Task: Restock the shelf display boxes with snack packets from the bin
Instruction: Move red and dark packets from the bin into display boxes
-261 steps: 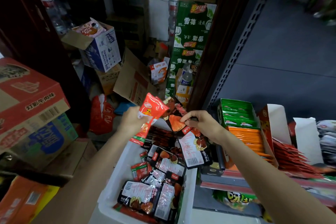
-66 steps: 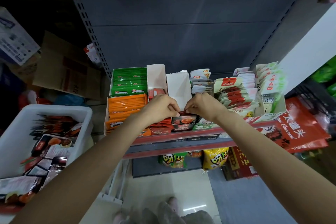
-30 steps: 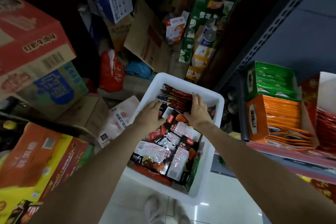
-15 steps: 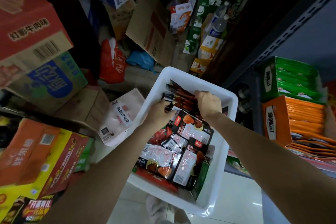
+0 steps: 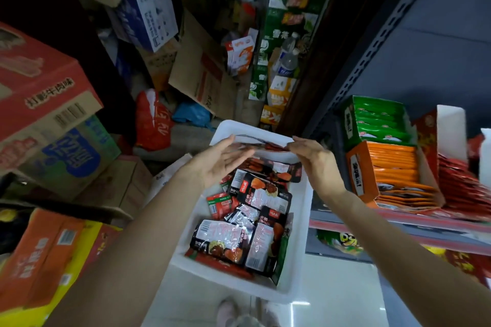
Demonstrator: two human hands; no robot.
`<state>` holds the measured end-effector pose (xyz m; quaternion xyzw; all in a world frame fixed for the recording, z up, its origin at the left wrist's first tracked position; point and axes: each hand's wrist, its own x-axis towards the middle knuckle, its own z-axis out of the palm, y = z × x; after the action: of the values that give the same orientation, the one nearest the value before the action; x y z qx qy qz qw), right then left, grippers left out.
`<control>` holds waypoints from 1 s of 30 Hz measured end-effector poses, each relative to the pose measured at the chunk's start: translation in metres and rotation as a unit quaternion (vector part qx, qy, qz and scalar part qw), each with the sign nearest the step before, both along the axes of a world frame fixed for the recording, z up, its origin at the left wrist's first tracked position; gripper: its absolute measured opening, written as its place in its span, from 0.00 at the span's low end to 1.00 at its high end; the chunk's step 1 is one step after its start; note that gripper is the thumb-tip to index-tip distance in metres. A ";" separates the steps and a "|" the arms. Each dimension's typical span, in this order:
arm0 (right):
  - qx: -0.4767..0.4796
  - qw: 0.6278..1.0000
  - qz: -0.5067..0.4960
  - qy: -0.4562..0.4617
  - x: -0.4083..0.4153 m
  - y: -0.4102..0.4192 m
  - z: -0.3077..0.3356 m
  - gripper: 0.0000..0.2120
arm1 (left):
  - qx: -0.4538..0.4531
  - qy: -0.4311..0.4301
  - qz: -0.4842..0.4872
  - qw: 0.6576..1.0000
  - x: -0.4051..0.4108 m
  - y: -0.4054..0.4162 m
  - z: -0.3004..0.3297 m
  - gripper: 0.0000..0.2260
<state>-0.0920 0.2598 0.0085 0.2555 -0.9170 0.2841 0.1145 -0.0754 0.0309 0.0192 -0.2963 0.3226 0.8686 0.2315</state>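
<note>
A white bin (image 5: 300, 231) stands below me, filled with several black and red snack packets (image 5: 261, 200). Above its far end I hold a thin stack of dark red packets (image 5: 265, 145) flat between both hands. My right hand (image 5: 314, 160) grips the stack's right end with curled fingers. My left hand (image 5: 216, 162) presses its straight fingers against the left end. On the shelf to the right stand a green display box (image 5: 377, 121), an orange display box (image 5: 393, 167) and a red display box (image 5: 458, 180), each holding rows of packets.
Cardboard cartons crowd the left: a red one (image 5: 39, 82), a blue-printed one (image 5: 71, 156), an orange one (image 5: 39, 260). Flattened cardboard (image 5: 204, 79) and green cartons (image 5: 292, 8) stand behind the bin. The red shelf edge (image 5: 398, 225) runs at right. My shoes (image 5: 239, 313) show on pale floor.
Both hands have come up out of the bin's far end with a thin stack of dark red packets between them. Before that I was pressing packets into a shelf box.
</note>
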 end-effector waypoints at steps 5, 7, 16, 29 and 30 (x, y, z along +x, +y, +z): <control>0.003 1.000 -0.022 -0.009 0.017 0.022 0.028 0.15 | -0.089 0.033 -0.105 0.990 -0.001 0.022 0.030 0.22; 0.031 0.999 -0.021 0.013 0.019 0.033 0.038 0.14 | -0.132 0.038 -0.101 0.985 -0.002 0.038 0.037 0.11; -0.299 0.867 -0.234 -0.324 0.025 0.087 0.077 0.09 | -0.451 0.201 -0.021 0.869 0.004 0.136 0.050 0.14; -0.622 0.648 -0.153 -0.413 0.027 0.248 0.106 0.11 | -0.595 0.537 -0.231 0.552 0.024 0.309 0.081 0.20; -0.621 0.651 -0.146 -0.412 0.027 0.263 0.107 0.11 | -0.604 0.508 -0.213 0.577 0.022 0.325 0.082 0.22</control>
<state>-0.0651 0.5224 0.1150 -0.1558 -0.5046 0.8429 -0.1034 -0.0537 0.3554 0.1012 0.1991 0.8911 0.4071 -0.0237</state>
